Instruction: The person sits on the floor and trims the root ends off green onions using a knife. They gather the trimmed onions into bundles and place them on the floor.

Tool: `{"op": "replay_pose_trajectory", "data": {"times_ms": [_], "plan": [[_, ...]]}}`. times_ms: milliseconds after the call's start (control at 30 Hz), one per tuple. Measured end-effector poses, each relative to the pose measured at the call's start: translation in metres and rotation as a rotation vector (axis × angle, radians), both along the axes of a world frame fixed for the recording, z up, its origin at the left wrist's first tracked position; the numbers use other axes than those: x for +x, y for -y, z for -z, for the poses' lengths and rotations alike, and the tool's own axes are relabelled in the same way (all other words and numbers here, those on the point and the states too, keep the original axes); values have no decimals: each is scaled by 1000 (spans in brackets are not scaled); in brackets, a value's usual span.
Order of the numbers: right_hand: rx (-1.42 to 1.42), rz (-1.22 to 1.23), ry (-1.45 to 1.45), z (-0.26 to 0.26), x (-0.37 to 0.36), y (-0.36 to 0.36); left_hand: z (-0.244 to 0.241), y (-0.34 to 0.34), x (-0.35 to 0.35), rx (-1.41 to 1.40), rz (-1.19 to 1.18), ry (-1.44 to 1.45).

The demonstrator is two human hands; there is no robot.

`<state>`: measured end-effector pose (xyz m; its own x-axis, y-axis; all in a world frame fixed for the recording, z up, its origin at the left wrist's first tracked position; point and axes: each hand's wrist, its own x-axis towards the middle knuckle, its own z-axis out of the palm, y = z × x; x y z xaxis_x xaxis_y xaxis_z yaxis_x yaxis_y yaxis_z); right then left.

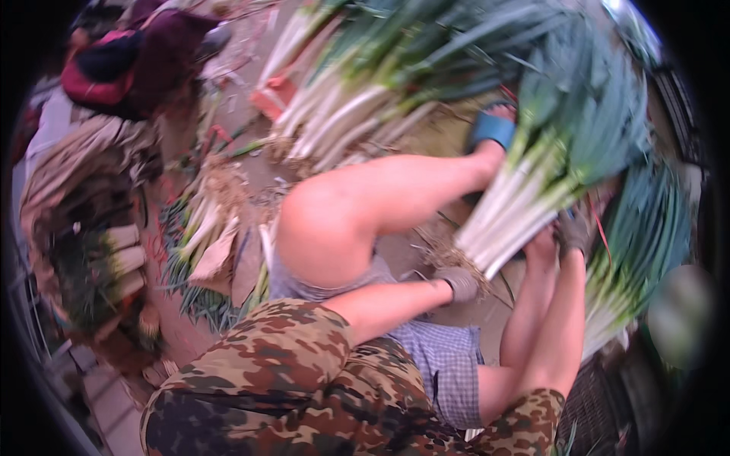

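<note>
A thick bundle of long white-stemmed leeks or large green onions [530, 182] lies across my lower legs, its leafy tops pointing up and its roots towards me. My left hand [458, 284], in a grey knit glove, is curled at the root end, fingers partly hidden. Gloved too, my right hand [572, 231] is at the bundle's right side, by my ankle; its fingers are mostly hidden by the stems. A thin red strip [599, 228] hangs just beside it. Another leafy bundle [633, 245] lies to the right.
Beyond my bent knee is a large pile of the same vegetable [348, 108]. Smaller root-ended bunches [214, 205] lie left, near a second person in dark red clothing [142, 62] and a sack-like cloth [74, 154]. A dark woven crate [596, 404] stands at lower right.
</note>
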<state>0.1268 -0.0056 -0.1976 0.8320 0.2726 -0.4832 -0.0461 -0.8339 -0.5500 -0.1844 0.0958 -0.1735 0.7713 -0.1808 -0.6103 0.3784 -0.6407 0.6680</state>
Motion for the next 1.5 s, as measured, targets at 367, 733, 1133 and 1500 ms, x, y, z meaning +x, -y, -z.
{"op": "replay_pose_trajectory", "data": {"times_ms": [367, 733, 1133, 1500], "plan": [[184, 230, -92, -194, -74, 25, -240, -323, 9, -100, -969, 883], [144, 421, -315, -165, -122, 86, 2, -626, -55, 898, -1141, 7], [-52, 302, -427, -188, -99, 48, -16, -633, -45, 1003, -649, -159], [131, 101, -207, -194, -130, 32, -180, -510, -116, -426, -1467, -193]]}}
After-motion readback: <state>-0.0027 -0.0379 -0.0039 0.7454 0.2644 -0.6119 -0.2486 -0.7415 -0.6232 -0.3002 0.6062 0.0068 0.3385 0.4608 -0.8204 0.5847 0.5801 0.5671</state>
